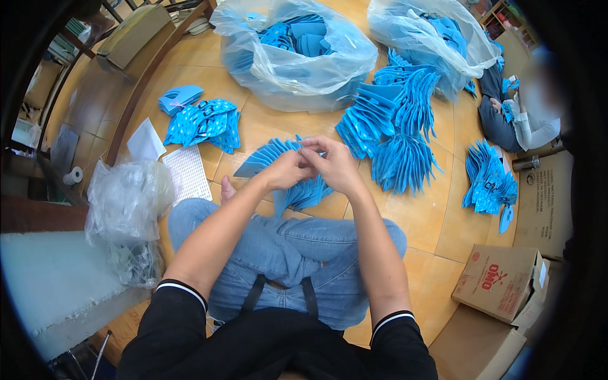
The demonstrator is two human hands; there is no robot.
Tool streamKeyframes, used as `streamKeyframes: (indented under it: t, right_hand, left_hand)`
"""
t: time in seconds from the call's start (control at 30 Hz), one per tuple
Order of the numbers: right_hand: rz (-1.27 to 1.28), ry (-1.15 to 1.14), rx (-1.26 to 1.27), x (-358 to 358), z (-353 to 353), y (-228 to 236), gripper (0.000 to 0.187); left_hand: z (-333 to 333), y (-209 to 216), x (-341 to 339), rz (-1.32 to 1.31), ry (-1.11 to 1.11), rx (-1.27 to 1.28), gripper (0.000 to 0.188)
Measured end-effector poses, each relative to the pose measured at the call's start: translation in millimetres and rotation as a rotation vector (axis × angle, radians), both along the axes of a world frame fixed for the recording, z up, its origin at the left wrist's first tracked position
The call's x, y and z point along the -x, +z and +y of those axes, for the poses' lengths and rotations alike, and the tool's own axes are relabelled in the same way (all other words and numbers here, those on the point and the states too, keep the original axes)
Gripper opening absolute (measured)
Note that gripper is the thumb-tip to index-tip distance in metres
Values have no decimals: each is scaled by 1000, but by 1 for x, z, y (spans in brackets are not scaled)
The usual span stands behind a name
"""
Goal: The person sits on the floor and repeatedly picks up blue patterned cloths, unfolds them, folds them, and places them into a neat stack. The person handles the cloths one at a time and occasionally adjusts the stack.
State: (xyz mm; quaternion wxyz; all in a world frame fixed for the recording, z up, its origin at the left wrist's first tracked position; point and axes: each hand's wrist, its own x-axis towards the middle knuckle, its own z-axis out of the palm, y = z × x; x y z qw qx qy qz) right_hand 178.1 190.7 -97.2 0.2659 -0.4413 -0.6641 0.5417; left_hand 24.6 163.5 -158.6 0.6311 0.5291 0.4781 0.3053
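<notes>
Both hands meet in front of me, above a fanned-out stack of flat blue pieces (258, 161) on the floor. My left hand (286, 171) is closed, its fingertips pinched together by those of the other hand. My right hand (334, 167) is also closed in a pinch, its thumb and fingers touching the left fingertips. Whatever is between the fingers is too small or hidden to make out. More blue pieces (304, 194) spread out below the hands, close to my crossed legs.
Several blue bundles (405, 158) lie to the right, and a patterned blue pile (202, 123) to the left. Two clear plastic bags (297, 82) of blue pieces stand beyond. Printed sheets (187, 175), crumpled plastic (126, 199) and cardboard boxes (497, 282) flank me. A person (532, 117) sits far right.
</notes>
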Motion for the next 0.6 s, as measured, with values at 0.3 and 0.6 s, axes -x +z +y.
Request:
streamKeyframes:
  t: [0.3,0.6]
  right_hand:
    - [-200,-151,-329,-35,-6,-30,23]
    - [-329,-43,-134,-61,-30,-42,22]
  left_hand:
    - [6,12,-5,81,-5,113,24]
    - [15,22,-5,151,-9,236,23]
